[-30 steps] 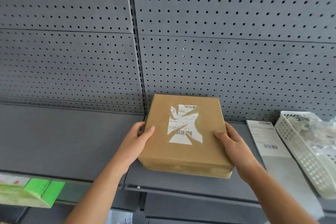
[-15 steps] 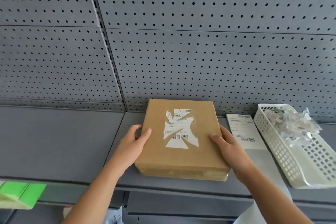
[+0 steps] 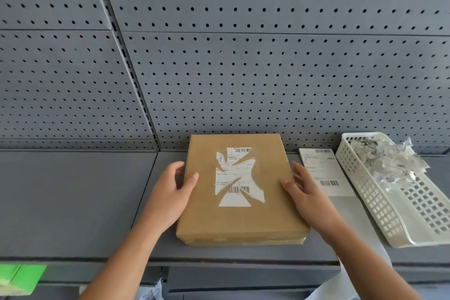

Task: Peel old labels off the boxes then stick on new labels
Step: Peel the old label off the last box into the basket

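Box (image 3: 207, 217), brown and flat, lies in the middle of the frame on a grey shelf (image 3: 73, 202), near the back of it. On top of the box is the old label (image 3: 233, 178). It is white with black bar codes and tiny words. It is torn. Bits are gone from its sides and corners, so brown card shows through in pointy gaps.

The left hand (image 3: 168, 195) holds the left side of the box. Its thumb lies on the top and its fingers curl down around the edge. The right hand (image 3: 309, 197) holds the right side the same way, with the thumb on top and the fingers down beside the edge. Both arms reach up from the bottom of the frame.

Just right of the box, past the right hand, a white label strip (image 3: 321, 168) lies flat on the shelf. It has bar codes printed at its top and further down. The strip runs toward the lower right of the frame and hangs over the front of the shelf.

Right of the strip stands a white plastic basket (image 3: 379, 204) full of holes. At its far end sits a heap of crumpled paper scraps (image 3: 389, 163).

Behind it all, a grey wall (image 3: 243, 68) dotted with small round holes fills the upper frame. In the lower left corner, below the shelf, there is a bright green thing (image 3: 22, 275); I cannot tell what it is
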